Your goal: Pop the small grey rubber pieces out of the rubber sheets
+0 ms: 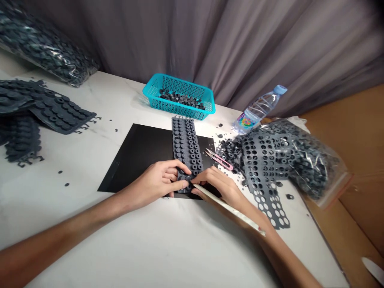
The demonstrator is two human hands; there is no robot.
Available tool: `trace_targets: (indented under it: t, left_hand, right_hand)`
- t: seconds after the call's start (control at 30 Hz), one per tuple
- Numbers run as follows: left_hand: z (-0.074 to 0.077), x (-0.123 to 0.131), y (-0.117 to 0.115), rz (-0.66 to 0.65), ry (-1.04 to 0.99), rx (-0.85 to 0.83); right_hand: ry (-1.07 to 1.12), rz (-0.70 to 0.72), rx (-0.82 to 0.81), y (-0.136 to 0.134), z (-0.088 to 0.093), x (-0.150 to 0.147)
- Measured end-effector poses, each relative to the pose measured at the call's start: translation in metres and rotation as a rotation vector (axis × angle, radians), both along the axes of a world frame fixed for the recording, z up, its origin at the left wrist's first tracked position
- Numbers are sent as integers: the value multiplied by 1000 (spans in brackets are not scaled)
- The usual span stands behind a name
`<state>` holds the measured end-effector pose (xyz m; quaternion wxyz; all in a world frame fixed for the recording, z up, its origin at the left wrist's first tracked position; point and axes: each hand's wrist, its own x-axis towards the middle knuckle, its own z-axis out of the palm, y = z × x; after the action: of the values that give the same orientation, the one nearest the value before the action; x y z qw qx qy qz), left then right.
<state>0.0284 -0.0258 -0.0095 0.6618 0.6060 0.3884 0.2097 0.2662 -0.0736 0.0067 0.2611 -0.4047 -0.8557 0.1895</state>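
A dark grey rubber sheet with rows of round parts lies lengthwise on a black mat. My left hand is closed on the sheet's near end, thumb and forefinger pressed around one of the round pieces. In my right hand is a slim white stick, its tip at the same near end, close to the left thumb. Exactly what the tip touches is hidden by the fingers. Pink-handled thread snips rest just beyond my right hand, on the mat's right edge.
Behind the mat stands a turquoise basket holding small black pieces. To the right are loose black parts, a punched-out sheet, a water bottle and a filled plastic bag. More rubber sheets and another bag lie left.
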Motion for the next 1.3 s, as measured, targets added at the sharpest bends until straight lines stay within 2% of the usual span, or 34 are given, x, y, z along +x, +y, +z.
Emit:
trace_targets:
  t: [0.33, 0.43, 0.5, 0.97, 1.07, 1.17, 1.23, 1.3]
  left_hand:
    - [-3, 0, 0, -10, -24, 5]
    - [-1, 0, 0, -23, -8, 11]
    - [1, -1, 0, -29, 6, 3]
    - [3, 1, -1, -23, 51, -17]
    - [3, 1, 0, -10, 58, -20]
    - [2, 0, 0, -21, 36, -22]
    - [2, -1, 1, -45, 5, -25]
    - [3, -3, 2, -76, -25, -27]
  right_hand:
    - [-159, 55, 193, 1, -5, 0]
    - [-199, 48, 301, 1, -9, -2]
    - [-208, 32, 318, 1, -11, -2]
    - [-6, -81, -56, -5, -7, -4]
    - [66, -180, -104, -5, -8, -4]
    - [136, -413, -60, 2, -10, 9]
    - [89, -543, -22, 8, -9, 24]
    - [-10, -588, -3, 12, -6, 39]
